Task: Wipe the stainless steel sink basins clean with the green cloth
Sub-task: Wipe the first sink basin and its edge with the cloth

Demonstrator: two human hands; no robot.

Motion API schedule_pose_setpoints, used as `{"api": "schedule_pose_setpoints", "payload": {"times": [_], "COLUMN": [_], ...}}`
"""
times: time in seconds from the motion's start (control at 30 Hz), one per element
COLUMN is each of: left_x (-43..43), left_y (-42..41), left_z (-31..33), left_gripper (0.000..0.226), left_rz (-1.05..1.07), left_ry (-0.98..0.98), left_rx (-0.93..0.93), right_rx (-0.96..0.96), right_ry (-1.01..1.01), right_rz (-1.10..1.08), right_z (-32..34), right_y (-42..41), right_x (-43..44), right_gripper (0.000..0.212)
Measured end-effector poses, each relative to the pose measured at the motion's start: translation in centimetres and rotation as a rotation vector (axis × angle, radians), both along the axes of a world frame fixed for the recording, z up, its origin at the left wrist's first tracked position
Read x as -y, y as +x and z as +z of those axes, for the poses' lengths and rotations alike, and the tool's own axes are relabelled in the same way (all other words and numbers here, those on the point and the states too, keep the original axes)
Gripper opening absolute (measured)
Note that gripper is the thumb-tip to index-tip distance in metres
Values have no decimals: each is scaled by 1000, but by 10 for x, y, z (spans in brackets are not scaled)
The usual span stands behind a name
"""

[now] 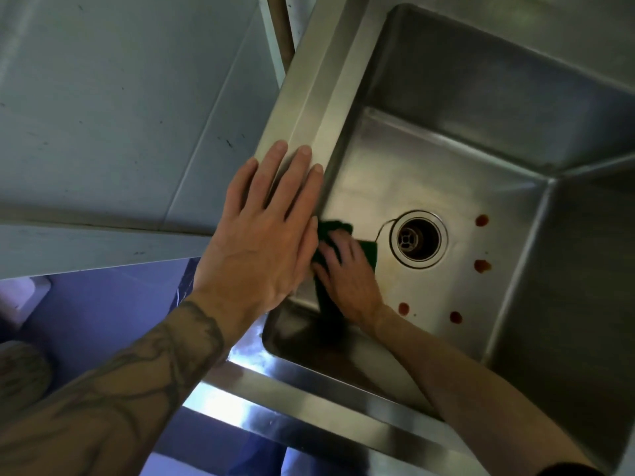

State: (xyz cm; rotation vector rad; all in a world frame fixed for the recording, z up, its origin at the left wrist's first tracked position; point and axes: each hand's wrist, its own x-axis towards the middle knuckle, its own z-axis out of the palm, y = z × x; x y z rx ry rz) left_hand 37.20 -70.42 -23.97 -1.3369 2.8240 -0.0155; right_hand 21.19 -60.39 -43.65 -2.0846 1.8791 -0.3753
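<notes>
Crumpled green cloth (367,250), brushed-steel basin (429,159)

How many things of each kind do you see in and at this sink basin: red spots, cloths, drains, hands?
Red spots: 4
Green cloth: 1
Drain: 1
Hands: 2, left hand and right hand
Total: 8

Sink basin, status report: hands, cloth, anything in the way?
Left hand open, flat on sink rim. Right hand holds green cloth on basin floor, beside drain. Four red spots unwiped; nothing blocking.
</notes>
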Motion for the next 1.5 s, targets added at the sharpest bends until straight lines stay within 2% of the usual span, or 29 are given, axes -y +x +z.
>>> {"api": "schedule_pose_setpoints", "payload": {"times": [0.07,0.1,0.13,0.17,0.27,0.3,0.33,0.37,0.47,0.53,0.57,0.6,0.7,0.73,0.77,0.8,0.93,0.97,1.0,1.1,1.17,1.23,1.4,1.43,1.5], "left_x": [0,1,1,1,1,1,1,1,1,2,1,1,1,1,1,0,2,2,2,1,1,0,1,1,1], "left_y": [0,0,0,0,-1,-1,-1,0,1,0,0,0,-1,-1,-1,0,1,1,1,-1,-1,-1,1,1,0], "left_z": [0,0,0,0,0,0,0,0,0,0,-1,-1,0,0,0,-1,-2,-1,-1,-1,-1,-1,-2,-2,-2], "left_gripper": [60,60,60,60,59,59,60,60,60,60,60,59,58,58,58,59,61,61,60,59,59,59,62,61,59], "left_rz": [0,1,4,5,-3,-4,-5,-4,-3,0,1,-1,-1,-1,-1,0,-8,-6,-4,-3,-4,1,-19,-16,-9], "left_ry": [7,11,14,12,-5,-3,2,2,4,5,6,1,-19,-17,-14,-10,12,8,3,-2,-6,2,6,-1,-10], "left_rx": [1,1,-3,-9,-6,-6,-8,-11,-11,-22,-30,-34,-44,-46,-44,-38,-20,-21,-25,-25,-28,-38,-13,-15,-28], "right_rx": [-23,-35,-38,-26,4,-5,-8,2,23,14,20,31,15,18,23,33,15,15,19,23,39,34,9,13,36], "right_ry": [-32,-45,-55,-52,-7,-12,-23,-19,11,9,-11,-27,-26,-7,-7,-10,-21,-36,-44,-34,-3,-22,9,0,-12], "right_rz": [348,457,474,390,-144,-203,-174,-61,471,615,560,417,-197,-322,-356,-288,459,497,414,-180,-385,-361,277,279,43], "right_z": [0,-1,-3,-5,-3,-2,-1,-3,-9,-13,-15,-15,-5,-2,-2,-1,-5,-5,-5,1,6,8,1,-1,-3], "right_y": [-23,-37,-48,-54,-44,-33,-23,-17,-27,-45,-52,-59,-62,-52,-40,-30,-45,-59,-68,-77,-61,-40,-44,-55,-69], "right_x": [-22,-26,-25,-19,10,12,9,-1,-31,-20,-8,7,52,56,52,42,-7,-1,10,58,76,64,-2,5,34], "right_gripper": [41,41,41,41,43,44,44,44,44,44,42,41,42,43,43,43,41,39,39,43,46,48,51,50,48]}}
